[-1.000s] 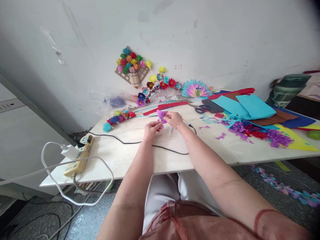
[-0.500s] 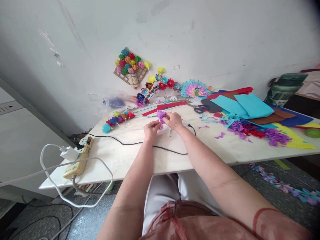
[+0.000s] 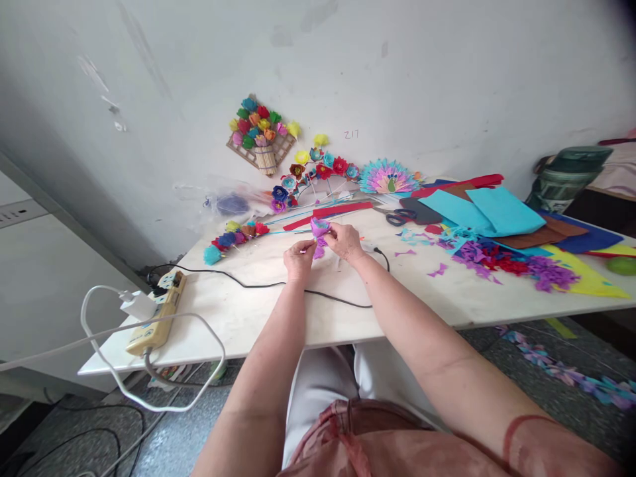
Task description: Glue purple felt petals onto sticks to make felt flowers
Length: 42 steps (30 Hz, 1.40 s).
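A purple paper flower [image 3: 318,225] with some light blue at its centre is held just above the table between my two hands. My right hand [image 3: 346,242] is closed, thumb and fingers pinching the petals from the right side. Below the flower, my left hand [image 3: 299,261] is pinched closed at its base; the stem there is too small to make out. Purple paper pieces [image 3: 318,252] show under the flower between the hands. Nearby behind them lie red paper strips [image 3: 342,210], and to the right is a pair of dark scissors [image 3: 400,216].
Cut paper pieces [image 3: 551,271] and folded blue crepe paper [image 3: 501,209] cover the right side. Finished paper flowers [image 3: 233,240] lie at left, more along the wall. A black cable [image 3: 258,285] crosses the table near my forearms; a power strip [image 3: 156,324] sits at the left edge.
The flower has turned so that its opening with the light blue centre now faces me more. My left hand has shifted slightly left; my right hand stays nearly in place.
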Each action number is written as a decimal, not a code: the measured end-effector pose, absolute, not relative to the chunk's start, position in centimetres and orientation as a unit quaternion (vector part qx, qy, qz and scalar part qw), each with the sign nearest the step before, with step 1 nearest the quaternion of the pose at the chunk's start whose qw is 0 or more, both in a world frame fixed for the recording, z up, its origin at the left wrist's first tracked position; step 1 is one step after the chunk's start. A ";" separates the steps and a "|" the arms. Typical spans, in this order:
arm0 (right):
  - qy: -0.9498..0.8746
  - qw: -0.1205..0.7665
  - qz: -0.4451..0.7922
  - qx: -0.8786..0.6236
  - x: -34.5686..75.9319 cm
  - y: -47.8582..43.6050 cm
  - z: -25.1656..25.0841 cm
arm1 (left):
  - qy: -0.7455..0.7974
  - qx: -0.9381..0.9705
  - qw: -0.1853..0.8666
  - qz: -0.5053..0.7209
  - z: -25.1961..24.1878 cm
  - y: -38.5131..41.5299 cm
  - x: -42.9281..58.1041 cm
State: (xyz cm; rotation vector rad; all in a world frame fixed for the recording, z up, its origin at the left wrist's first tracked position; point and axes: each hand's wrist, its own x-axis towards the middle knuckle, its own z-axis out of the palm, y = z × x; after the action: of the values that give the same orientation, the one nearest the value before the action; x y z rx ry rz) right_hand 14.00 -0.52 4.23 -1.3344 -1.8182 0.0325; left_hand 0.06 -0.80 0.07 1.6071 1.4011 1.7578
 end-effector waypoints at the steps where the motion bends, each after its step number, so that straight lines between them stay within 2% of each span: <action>1: -0.729 0.427 0.014 -0.535 14.0 -0.6 4.3 | 0.500 0.573 0.182 0.624 0.1 -0.8 0.1; 14: -0.735 0.441 0.062 -0.511 13.9 -0.9 4.4 | 0.509 0.542 0.174 0.646 0.6 -1.1 0.1; 17: -0.735 0.462 0.113 -0.484 14.1 -0.9 4.6 | 0.495 0.523 0.226 0.656 0.6 -1.1 0.3; 21: -0.709 0.510 0.175 -0.455 14.4 -0.4 4.4 | 0.451 0.477 0.374 0.655 1.0 -1.5 0.5; 27: -0.682 0.557 0.215 -0.423 14.3 0.0 4.2 | 0.393 0.465 0.488 0.626 1.2 -2.0 0.3; 32: -0.698 0.551 0.243 -0.387 13.9 0.1 4.1 | 0.378 0.461 0.522 0.610 0.9 -1.9 0.1; 42: -0.713 0.491 0.169 -0.471 13.9 1.0 3.3 | 0.379 0.484 0.527 0.588 1.0 -2.2 0.3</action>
State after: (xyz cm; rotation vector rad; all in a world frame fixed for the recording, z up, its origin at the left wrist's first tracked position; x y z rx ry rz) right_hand 13.88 0.97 3.33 -1.1442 -1.7314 0.4107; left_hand 0.34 -2.16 1.04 1.1565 0.9051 1.4048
